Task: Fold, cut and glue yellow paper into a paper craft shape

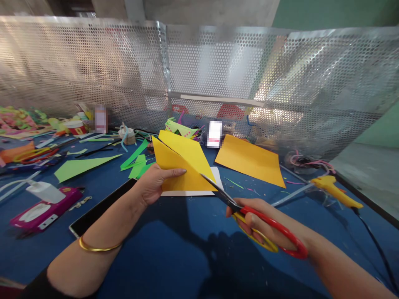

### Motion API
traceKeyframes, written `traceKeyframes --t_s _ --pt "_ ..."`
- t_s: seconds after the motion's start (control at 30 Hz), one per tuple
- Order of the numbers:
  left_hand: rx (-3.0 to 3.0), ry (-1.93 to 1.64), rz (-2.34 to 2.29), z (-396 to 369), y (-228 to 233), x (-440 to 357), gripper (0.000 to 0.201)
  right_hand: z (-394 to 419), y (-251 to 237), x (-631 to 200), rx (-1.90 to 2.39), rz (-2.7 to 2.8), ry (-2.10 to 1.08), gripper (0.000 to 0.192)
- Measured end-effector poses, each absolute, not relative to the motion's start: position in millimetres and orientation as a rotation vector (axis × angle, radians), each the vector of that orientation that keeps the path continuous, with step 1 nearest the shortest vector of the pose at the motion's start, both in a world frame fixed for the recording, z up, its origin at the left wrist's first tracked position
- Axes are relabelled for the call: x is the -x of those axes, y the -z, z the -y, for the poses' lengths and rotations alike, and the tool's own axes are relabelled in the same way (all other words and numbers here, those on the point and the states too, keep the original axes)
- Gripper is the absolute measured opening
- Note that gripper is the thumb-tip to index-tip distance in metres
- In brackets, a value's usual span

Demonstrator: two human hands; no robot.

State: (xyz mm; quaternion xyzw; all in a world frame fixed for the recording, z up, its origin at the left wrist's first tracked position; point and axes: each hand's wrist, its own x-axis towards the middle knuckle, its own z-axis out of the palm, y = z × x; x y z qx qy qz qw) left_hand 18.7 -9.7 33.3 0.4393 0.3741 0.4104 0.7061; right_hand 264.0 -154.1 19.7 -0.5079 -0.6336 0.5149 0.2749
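Note:
My left hand (157,180) is closed on a yellow sheet of paper (193,153), thumb on top, raised over the table. A long slit runs through the sheet from its far left edge toward the near right corner, parting it in two flaps. In my right hand (252,220) are scissors (274,224) with one red and one yellow handle. Their blades reach up and left to the slit's near end at the paper. Part of a white sheet (220,178) shows beneath the yellow one.
An orange-yellow sheet (251,160) lies right, near a yellow glue gun (336,191) with a cord. Green paper pieces (87,166), a dark flat tablet-like object (102,205) and a magenta power strip (46,209) lie left. A perforated metal screen (215,66) stands behind.

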Motion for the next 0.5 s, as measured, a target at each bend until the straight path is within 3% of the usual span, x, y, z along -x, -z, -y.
traceKeyframes --t_s 0.17,0.27,0.5 --pt "-1.006 -0.984 -0.846 2.1 -36.8 -12.3 0.041 167.8 -46.2 -289.0 1.519 1.784 -1.438 0.053" --pt "-1.037 -1.014 -0.840 0.1 -37.4 -10.6 0.045 177.2 -55.7 -305.1 1.576 1.756 -1.352 0.056" --pt "-1.134 -0.939 -0.879 6.0 -29.8 -16.9 0.045 173.1 -49.2 -304.3 1.299 1.622 -1.380 0.061"
